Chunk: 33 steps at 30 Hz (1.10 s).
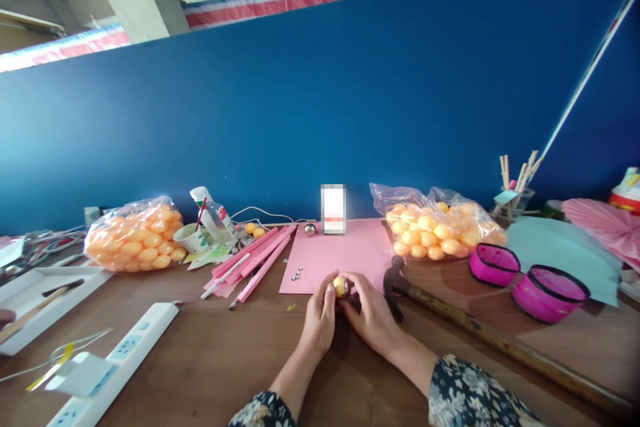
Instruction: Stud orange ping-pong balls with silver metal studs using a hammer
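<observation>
A small ball, yellow on one side and silvery on the other, is held between both hands at the front edge of a pink sheet. My left hand grips it from the left with closed fingers. From the right, my right hand curls its fingers against the silvery side. Several tiny metal pieces lie on the sheet left of the hands. A silver ball rests near the sheet's back edge.
A hammer lies right of my right hand. Bags of orange balls stand left and right. Pink strips, a power strip, a white tray and magenta cuffs lie about.
</observation>
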### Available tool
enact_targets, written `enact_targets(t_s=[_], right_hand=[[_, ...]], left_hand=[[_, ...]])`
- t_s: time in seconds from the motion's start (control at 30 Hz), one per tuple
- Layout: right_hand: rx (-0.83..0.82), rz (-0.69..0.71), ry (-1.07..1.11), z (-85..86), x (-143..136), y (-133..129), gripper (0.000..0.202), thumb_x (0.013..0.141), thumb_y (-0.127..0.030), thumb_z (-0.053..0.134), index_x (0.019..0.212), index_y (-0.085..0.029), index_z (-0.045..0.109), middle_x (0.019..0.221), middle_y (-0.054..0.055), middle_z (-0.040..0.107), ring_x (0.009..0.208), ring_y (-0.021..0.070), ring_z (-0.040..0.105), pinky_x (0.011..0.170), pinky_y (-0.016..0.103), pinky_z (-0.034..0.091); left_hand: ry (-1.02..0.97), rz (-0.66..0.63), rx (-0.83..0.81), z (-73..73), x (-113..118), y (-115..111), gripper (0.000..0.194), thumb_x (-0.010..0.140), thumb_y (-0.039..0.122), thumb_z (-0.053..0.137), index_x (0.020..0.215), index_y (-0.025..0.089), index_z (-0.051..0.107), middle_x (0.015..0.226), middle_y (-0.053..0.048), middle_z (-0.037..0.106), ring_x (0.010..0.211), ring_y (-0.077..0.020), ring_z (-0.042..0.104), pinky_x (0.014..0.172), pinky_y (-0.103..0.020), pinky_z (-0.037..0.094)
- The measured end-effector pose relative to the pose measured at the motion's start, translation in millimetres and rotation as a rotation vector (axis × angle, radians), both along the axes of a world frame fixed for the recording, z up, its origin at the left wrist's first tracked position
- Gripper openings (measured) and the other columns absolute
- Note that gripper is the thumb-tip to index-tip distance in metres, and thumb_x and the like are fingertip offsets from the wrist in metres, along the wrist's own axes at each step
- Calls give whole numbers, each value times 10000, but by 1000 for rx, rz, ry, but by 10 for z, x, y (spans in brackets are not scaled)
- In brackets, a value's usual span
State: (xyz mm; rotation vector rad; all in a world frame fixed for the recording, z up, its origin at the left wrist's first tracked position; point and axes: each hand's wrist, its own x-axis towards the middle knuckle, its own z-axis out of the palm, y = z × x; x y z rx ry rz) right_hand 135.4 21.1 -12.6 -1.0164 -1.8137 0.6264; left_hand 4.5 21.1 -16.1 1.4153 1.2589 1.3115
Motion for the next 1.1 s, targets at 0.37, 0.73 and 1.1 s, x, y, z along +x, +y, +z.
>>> enact_targets(t_s=[0.37, 0.73, 1.1], right_hand=[[4, -11, -11, -32, 5, 13, 450, 727, -84, 491, 1150, -223, 428, 1087, 63, 535, 994, 197, 521, 847, 354, 449], [2, -18, -93, -111, 0, 58, 378, 734, -98, 483, 1095, -206, 450, 983, 62, 549, 890, 197, 536, 769, 341, 463], [-10, -7, -97, -83, 6, 40, 375, 735, -90, 477, 1089, -209, 447, 967, 61, 542, 868, 200, 533, 750, 338, 462]], left_hand=[[-32, -61, -28, -28, 3, 2, 405, 803, 367, 490, 1151, 161, 510, 1031, -80, 632, 967, -195, 585, 848, -301, 455], [191, -44, 54, 65, 26, -24, 304, 804, 321, 482, 1044, 167, 589, 978, -72, 658, 884, -189, 600, 807, -289, 459], [227, -38, 68, 69, 24, -28, 298, 810, 320, 469, 1039, 171, 591, 977, -73, 660, 879, -188, 602, 806, -289, 455]])
